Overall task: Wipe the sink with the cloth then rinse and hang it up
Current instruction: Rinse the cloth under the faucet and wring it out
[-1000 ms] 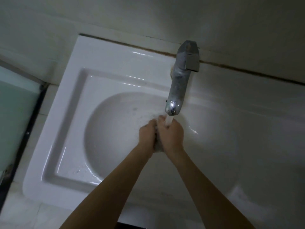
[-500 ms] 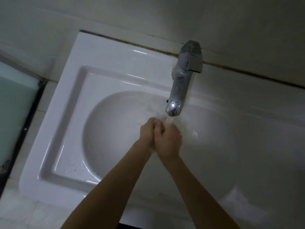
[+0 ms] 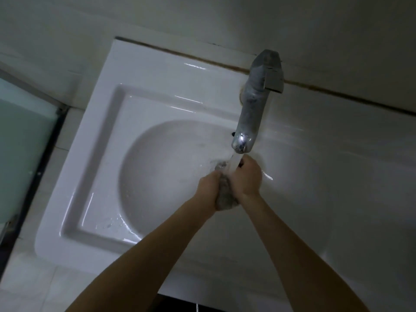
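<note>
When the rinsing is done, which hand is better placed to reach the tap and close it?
Probably the right hand. It is nearest the tap, just below the spout in the water. The left hand sits farther out and could keep the cloth alone.

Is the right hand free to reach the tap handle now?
Probably not at once: the right hand and left hand both squeeze the cloth under the water. The path up to the tap handle looks unobstructed.
</note>
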### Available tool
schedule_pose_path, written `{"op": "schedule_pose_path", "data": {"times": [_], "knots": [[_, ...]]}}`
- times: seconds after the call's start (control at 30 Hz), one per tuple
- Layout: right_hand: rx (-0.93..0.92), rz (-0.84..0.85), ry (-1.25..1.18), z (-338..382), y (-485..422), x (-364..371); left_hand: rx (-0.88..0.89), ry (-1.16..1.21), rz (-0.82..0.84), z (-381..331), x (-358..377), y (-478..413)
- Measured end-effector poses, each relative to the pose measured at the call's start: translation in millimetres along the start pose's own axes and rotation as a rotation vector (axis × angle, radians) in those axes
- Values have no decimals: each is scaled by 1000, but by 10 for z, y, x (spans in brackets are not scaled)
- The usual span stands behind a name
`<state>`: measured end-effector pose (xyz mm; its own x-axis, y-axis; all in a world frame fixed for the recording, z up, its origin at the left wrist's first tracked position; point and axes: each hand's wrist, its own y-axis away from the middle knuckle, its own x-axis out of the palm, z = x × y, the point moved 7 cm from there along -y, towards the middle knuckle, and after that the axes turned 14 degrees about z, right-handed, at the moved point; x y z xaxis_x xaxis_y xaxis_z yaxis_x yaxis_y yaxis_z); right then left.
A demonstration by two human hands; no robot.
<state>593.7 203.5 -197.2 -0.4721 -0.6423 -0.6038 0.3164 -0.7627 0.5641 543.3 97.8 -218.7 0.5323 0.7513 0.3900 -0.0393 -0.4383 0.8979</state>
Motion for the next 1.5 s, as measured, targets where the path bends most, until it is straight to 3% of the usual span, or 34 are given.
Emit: {"op": "schedule_pose_path", "data": {"times": [0.2,0.4,0.6,0.7,0.83,1.0,1.07,1.13,1.33,1.5], "knots": [[-86,-44,-23,214,485,125,134,-54,9,-237,-95,-63],[11,-110,-106,-47,36,-120,-20,2,21,-10,108,27],[-120,-74,-118,103,550,118,140,-20,-15,-227,-113,-77],[-64,-89,-57,135,357,136,169,-50,14,-193,27,-7],[-15,-104,-148,-34,17,-56,20,69,94,-79,116,105],[30,90,-403,-227,112,-6,55,64,204,-155,81,337],[40,194,-395,-254,261,-64,70,4,192,-179,33,431],[-35,208,-315,-176,376,-252,93,-30,186,-225,3,521],[-596,-132,24,906,820,-1263,118,-22,159,-296,-8,727],[-706,-84,209,1374,756,-1291,150,-33,139,-326,-72,867]]}}
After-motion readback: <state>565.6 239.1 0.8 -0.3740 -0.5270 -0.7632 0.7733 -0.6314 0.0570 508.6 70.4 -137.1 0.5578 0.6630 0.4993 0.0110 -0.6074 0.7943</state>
